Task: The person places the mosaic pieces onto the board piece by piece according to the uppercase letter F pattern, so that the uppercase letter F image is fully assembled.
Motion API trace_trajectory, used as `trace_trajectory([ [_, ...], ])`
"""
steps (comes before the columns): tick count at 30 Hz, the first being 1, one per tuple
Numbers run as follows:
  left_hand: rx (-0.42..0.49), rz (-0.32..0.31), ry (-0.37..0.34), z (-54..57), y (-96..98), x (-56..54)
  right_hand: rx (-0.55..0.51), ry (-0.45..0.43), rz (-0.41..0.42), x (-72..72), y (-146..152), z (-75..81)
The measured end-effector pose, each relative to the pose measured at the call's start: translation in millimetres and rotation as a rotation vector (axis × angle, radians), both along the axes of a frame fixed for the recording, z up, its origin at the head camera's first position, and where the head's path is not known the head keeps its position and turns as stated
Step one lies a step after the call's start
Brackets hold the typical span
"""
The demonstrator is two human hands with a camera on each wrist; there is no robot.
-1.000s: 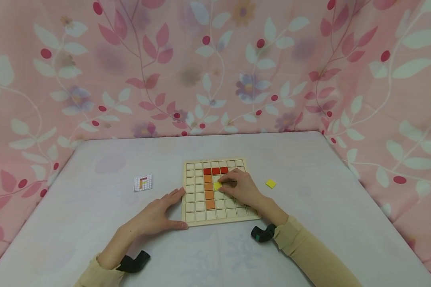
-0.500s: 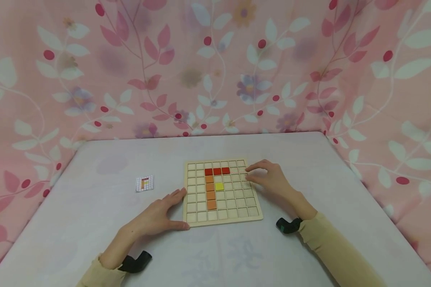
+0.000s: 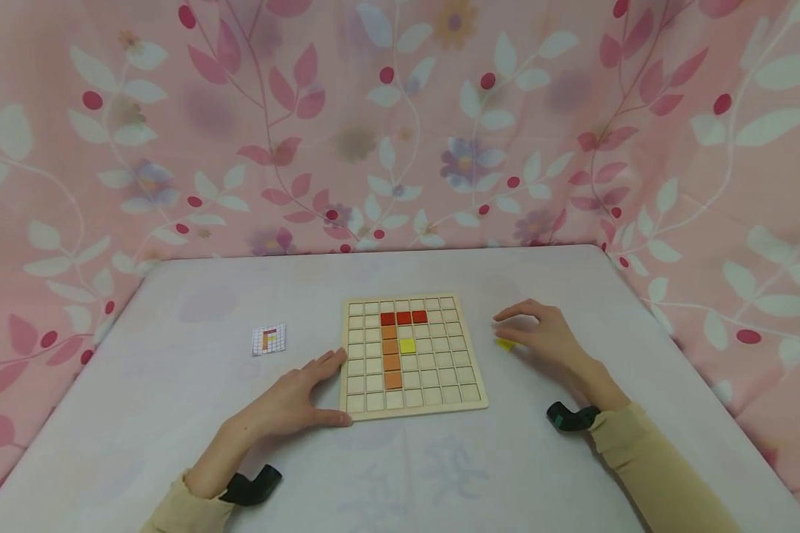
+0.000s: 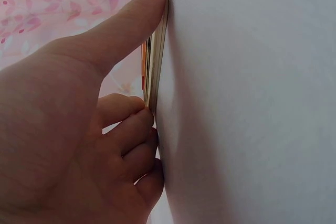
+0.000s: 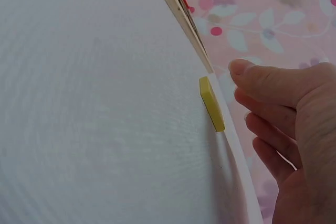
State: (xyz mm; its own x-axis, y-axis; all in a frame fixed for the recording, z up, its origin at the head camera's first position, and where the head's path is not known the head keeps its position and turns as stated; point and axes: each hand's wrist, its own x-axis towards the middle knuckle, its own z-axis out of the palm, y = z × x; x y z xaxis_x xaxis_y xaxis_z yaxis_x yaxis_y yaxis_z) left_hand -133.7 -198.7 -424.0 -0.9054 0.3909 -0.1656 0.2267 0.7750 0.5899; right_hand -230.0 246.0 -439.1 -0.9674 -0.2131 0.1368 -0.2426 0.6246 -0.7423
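A pale wooden grid board [image 3: 440,377] lies on the table. In its cells sit a row of red tiles [image 3: 404,317], a column of orange tiles [image 3: 391,363] and one yellow tile [image 3: 407,346]. My left hand [image 3: 287,400] rests with spread fingers and thumb against the board's left edge; the left wrist view shows the thumb [image 4: 131,24] touching that edge. To the right of the board, my right hand [image 3: 547,340] hovers over a loose yellow tile [image 5: 211,104], its fingers apart from it and holding nothing. In the head view the hand partly hides this tile.
A small printed card [image 3: 269,340] with a coloured grid pattern lies left of the board. The white-covered table [image 3: 400,474] ends at a pink floral cloth [image 3: 400,148] behind. Black wrist mounts [image 3: 253,486] sit at both sleeves.
My right hand has let go of a yellow tile in the board's cell and moved right, off the board, to above the loose yellow tile. The left hand stays put.
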Motion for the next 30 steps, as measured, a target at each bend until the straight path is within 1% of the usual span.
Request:
trace_trajectory([
  [2,-0.001,-0.001,0.002,-0.2,0.1,-0.3,-0.003,-0.027,-0.005,-0.2,4,-3.0],
  [5,-0.005,0.001,0.003,-0.7,-0.2,-0.5,-0.008,-0.025,0.01,-0.9,9,-6.1],
  [8,-0.005,0.003,0.002,-1.5,-0.9,-0.5,-0.011,0.018,0.061,-2.3,12,-7.4],
  [12,-0.006,0.008,0.0,-2.9,-1.6,-0.3,-0.039,0.06,0.153,-3.7,17,-9.2],
  [15,-0.004,0.008,0.003,-3.4,-1.6,-0.3,-0.056,0.055,0.204,-3.3,19,-10.5],
  [18,-0.004,0.006,0.005,-3.0,-1.4,-0.3,-0.054,0.044,0.226,-1.4,18,-10.3],
  [21,-0.006,0.004,0.006,-2.4,-1.1,-0.2,-0.056,0.04,0.23,3.2,14,-5.0],
  [26,-0.007,-0.001,0.004,-1.2,-0.8,-0.3,-0.049,0.053,0.23,14.5,6,12.8],
  [30,-0.006,0.001,0.001,-1.3,-0.9,-0.4,-0.037,0.044,0.202,19.1,2,20.2],
])
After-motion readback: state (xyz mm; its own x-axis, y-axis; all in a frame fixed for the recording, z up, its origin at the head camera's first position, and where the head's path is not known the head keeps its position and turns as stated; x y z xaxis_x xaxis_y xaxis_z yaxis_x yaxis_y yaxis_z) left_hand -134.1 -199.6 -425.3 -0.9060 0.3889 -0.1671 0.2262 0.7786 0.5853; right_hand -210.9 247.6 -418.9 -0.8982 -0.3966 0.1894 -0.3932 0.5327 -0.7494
